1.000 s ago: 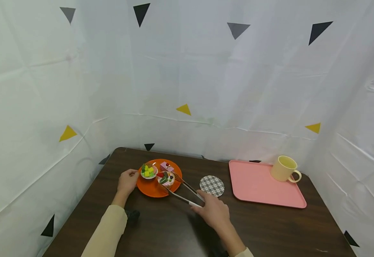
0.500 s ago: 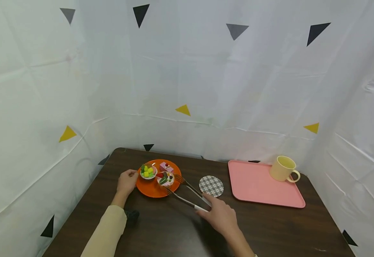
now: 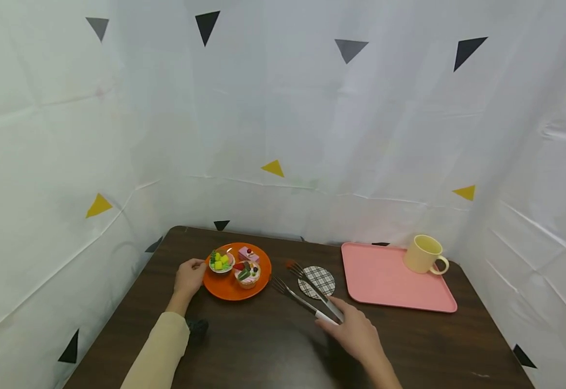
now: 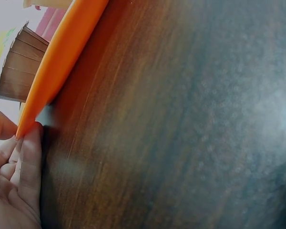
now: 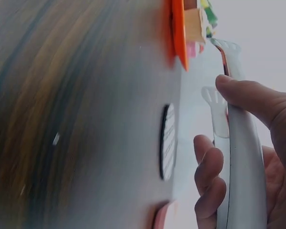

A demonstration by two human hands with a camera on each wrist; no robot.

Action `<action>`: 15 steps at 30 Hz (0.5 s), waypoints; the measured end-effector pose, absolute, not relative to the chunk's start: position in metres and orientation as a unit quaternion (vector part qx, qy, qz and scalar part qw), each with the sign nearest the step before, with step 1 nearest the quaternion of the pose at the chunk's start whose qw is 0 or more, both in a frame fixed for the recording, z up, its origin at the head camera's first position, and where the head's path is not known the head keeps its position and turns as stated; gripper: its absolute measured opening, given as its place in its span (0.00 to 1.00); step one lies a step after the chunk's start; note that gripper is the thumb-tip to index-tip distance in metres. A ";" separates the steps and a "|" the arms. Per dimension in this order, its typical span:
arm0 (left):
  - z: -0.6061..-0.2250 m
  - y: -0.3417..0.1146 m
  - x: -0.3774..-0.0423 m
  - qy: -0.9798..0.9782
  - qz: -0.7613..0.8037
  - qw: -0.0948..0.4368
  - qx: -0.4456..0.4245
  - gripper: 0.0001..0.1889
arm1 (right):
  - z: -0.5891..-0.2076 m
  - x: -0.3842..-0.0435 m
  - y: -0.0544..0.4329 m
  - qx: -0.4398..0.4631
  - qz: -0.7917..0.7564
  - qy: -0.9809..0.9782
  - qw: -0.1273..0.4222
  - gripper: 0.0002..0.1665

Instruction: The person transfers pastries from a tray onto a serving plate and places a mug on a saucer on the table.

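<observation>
An orange plate on the dark table bears a fruit-topped cupcake, a second cup with yellow and green pieces and a small pink cake. My left hand pinches the plate's left rim between thumb and fingers, as the left wrist view shows. In my right hand are metal tongs with pale handles. Their fork-like tips stand apart with nothing between them, right of the plate. One tip overlaps the checked round coaster in the head view; the right wrist view shows it above the table.
A pink tray lies at the right of the table. The yellow mug stands on its back right corner. A white curtain with triangles hangs close behind the table and at both sides.
The right hand has drawn the tongs to the right, away from the cupcake, which stays on the plate. My left hand keeps its hold on the rim. The head view has shifted slightly.
</observation>
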State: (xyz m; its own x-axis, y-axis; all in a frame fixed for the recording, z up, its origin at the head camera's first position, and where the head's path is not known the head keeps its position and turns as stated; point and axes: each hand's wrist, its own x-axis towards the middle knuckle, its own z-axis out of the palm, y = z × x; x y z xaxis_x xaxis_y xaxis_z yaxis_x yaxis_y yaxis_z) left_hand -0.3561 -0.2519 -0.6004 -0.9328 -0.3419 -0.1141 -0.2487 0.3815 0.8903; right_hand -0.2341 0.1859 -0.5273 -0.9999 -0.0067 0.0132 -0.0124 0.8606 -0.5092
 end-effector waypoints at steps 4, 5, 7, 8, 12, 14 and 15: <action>-0.602 -0.253 -0.357 -0.831 -0.525 0.043 0.181 0.22 | -0.532 -0.233 0.201 -0.008 0.295 -0.955 0.003 0.41; -0.602 -0.254 -0.357 -0.831 -0.525 0.044 0.179 0.22 | -0.533 -0.233 0.204 -0.010 0.304 -0.953 0.003 0.41; -0.602 -0.254 -0.358 -0.832 -0.524 0.045 0.178 0.22 | -0.535 -0.231 0.213 -0.018 0.318 -0.948 0.001 0.42; -0.602 -0.255 -0.358 -0.832 -0.524 0.045 0.178 0.22 | -0.536 -0.230 0.217 -0.020 0.324 -0.946 0.001 0.42; -0.602 -0.254 -0.358 -0.834 -0.521 0.042 0.177 0.23 | -0.536 -0.225 0.235 -0.032 0.342 -0.939 -0.007 0.42; -0.602 -0.254 -0.358 -0.834 -0.521 0.041 0.176 0.23 | -0.536 -0.223 0.245 -0.037 0.348 -0.937 -0.008 0.41; -0.603 -0.253 -0.359 -0.834 -0.521 0.041 0.176 0.23 | -0.535 -0.221 0.250 -0.040 0.349 -0.936 -0.010 0.41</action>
State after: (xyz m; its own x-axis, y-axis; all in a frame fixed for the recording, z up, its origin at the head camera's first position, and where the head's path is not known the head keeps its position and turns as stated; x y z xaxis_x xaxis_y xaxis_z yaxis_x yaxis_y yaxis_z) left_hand -0.3588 -0.2534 -0.6026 -0.9347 -0.3361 -0.1155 -0.2511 0.3948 0.8838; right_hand -0.2215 0.2498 -0.5354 -0.9966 0.0689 -0.0461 0.0823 0.7537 -0.6520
